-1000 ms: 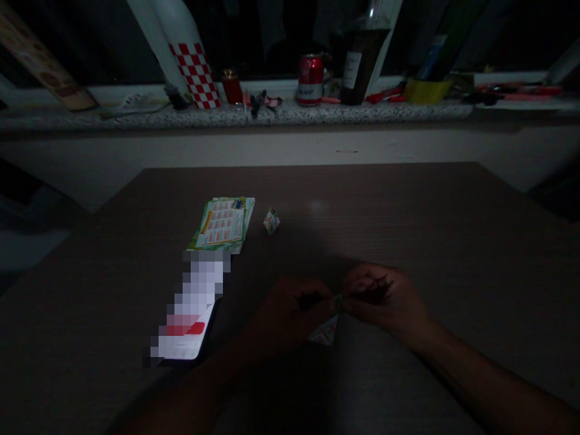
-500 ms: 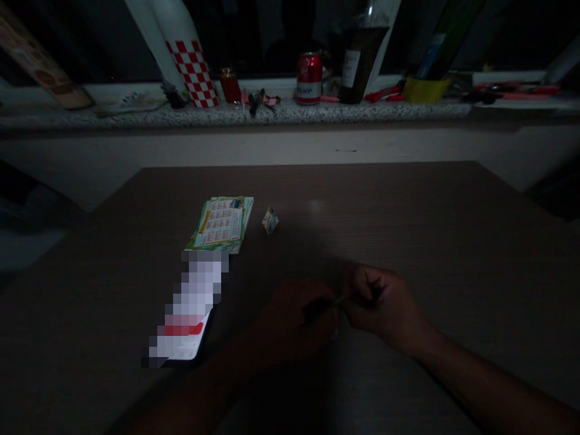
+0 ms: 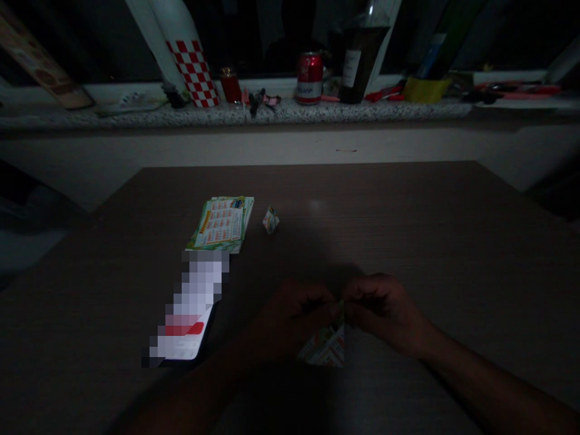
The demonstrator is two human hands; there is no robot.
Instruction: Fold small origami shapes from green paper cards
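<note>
Both my hands meet low in the middle of the view, over the dark wood table. Between them is a folded piece of printed paper (image 3: 327, 349), roughly triangular, with a green tip and orange and white print. My left hand (image 3: 294, 314) pinches its upper left edge with thumb and fingers. At the top tip, the thumb and fingers of my right hand (image 3: 385, 311) close on the paper. Farther back lies a small folded paper piece (image 3: 270, 221) with points. Left of it sits a stack of printed calendar cards (image 3: 222, 222).
A phone (image 3: 193, 326) with a lit, partly blurred screen lies left of my hands on the table (image 3: 408, 211). Behind, a granite window sill (image 3: 281, 113) carries a red can (image 3: 309, 78), a checkered bottle (image 3: 194, 72), a dark bottle (image 3: 357, 66) and a yellow holder (image 3: 426, 89).
The folded paper has turned into view below my hands; earlier only a small bit showed between the fingers. My right hand's curled fingers have lowered and straightened slightly.
</note>
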